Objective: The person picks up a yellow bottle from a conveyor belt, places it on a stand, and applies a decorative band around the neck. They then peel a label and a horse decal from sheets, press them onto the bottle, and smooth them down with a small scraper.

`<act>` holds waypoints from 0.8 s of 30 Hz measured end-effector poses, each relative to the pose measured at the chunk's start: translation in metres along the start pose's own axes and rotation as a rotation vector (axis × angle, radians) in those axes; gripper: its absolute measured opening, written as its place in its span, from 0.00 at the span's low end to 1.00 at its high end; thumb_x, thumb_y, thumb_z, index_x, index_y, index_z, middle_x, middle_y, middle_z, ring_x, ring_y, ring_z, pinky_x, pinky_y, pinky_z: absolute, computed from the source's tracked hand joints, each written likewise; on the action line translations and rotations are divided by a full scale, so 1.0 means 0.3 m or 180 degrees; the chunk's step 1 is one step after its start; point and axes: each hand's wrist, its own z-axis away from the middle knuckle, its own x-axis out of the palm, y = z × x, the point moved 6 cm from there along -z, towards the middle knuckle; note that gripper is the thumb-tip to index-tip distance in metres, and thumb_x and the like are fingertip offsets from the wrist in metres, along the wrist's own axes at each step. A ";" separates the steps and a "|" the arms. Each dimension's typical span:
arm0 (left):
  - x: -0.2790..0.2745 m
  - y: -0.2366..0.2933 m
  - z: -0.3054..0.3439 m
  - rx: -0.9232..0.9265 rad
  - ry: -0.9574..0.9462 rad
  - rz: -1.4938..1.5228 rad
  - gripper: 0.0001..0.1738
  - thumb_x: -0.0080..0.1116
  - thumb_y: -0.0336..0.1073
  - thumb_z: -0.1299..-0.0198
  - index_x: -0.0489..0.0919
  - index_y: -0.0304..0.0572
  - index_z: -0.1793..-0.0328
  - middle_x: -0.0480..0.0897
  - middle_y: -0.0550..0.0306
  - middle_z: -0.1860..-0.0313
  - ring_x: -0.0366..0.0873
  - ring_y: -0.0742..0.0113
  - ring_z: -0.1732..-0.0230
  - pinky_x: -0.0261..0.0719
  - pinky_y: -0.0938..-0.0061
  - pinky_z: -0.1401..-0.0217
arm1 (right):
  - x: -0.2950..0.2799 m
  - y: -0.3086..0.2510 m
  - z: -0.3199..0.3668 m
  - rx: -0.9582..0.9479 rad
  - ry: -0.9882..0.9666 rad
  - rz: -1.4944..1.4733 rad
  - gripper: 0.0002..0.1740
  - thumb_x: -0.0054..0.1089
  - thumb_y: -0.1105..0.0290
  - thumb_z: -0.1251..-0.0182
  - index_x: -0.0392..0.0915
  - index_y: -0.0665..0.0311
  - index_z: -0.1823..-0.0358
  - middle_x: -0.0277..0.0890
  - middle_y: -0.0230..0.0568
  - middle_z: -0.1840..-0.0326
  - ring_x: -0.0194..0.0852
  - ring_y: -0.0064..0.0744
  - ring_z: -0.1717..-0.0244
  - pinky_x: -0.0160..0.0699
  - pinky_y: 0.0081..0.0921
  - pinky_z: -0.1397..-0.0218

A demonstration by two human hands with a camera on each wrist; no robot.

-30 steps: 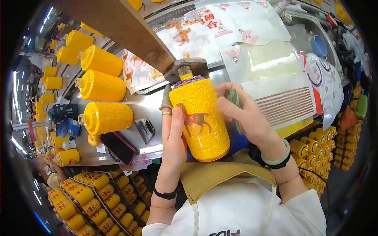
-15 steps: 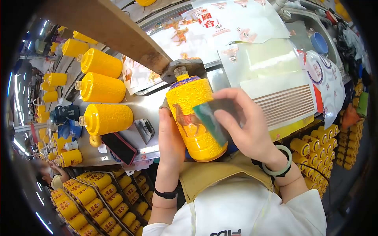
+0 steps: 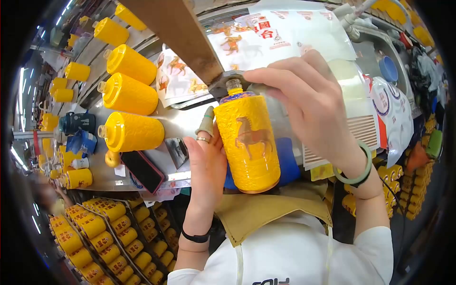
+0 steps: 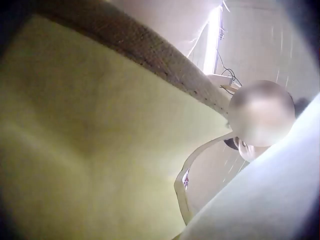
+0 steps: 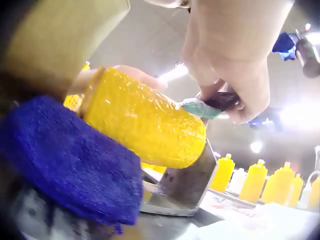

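Observation:
A yellow embossed bottle (image 3: 249, 161) with a brown horse decal (image 3: 252, 137) lies with its glass neck toward the metal bracket (image 3: 221, 86) of a wooden beam. My left hand (image 3: 206, 159) is at its left side, fingers straight along the bottle and thumb apart from it; one finger wears a beige cover. My right hand (image 3: 308, 95) is raised over the upper right of the bottle, near the neck. The right wrist view shows that hand pinching a flat green scraper (image 5: 200, 108) against the bottle's shoulder. The left wrist view shows only apron and sleeve.
Several yellow bottles (image 3: 134, 132) stand to the left, beside a phone (image 3: 142, 171). Decal sheets (image 3: 280, 28) cover the bench behind. A blue cloth (image 5: 75, 160) lies below the bottle. A sink with a blue bowl (image 3: 388, 69) is at the right; racks of decorated bottles (image 3: 102, 240) stand below.
My right hand has swept the scraper from the decal's lower right up toward the neck. The horse decal now shows uncovered. My left thumb has come away from the bottle's side.

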 end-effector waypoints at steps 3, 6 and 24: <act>0.007 0.002 0.004 0.0034 -0.0006 -0.0126 0.56 0.28 0.77 0.25 0.49 0.33 0.12 0.60 0.45 0.14 0.55 0.51 0.14 0.47 0.56 0.12 | 0.073 -0.049 0.010 0.0238 -0.0624 -0.0697 0.23 0.73 0.78 0.45 0.86 0.64 0.45 0.86 0.42 0.55 0.78 0.42 0.58 0.79 0.34 0.52; 0.013 0.000 0.007 0.0002 -0.0025 -0.0295 0.57 0.27 0.78 0.25 0.48 0.34 0.11 0.58 0.44 0.13 0.54 0.51 0.14 0.46 0.57 0.12 | 0.090 0.012 -0.035 0.0031 -0.0482 -0.0311 0.24 0.76 0.75 0.46 0.86 0.63 0.44 0.86 0.39 0.58 0.77 0.42 0.59 0.78 0.34 0.52; -0.012 -0.026 0.178 0.1792 0.0004 -0.3450 0.69 0.91 0.38 0.59 0.56 0.30 0.14 0.70 0.41 0.25 0.74 0.50 0.30 0.73 0.62 0.27 | 0.078 -0.070 0.253 -0.1058 -0.0251 0.0178 0.08 0.67 0.68 0.37 0.89 0.52 0.57 0.89 0.25 0.50 0.79 0.27 0.60 0.76 0.28 0.49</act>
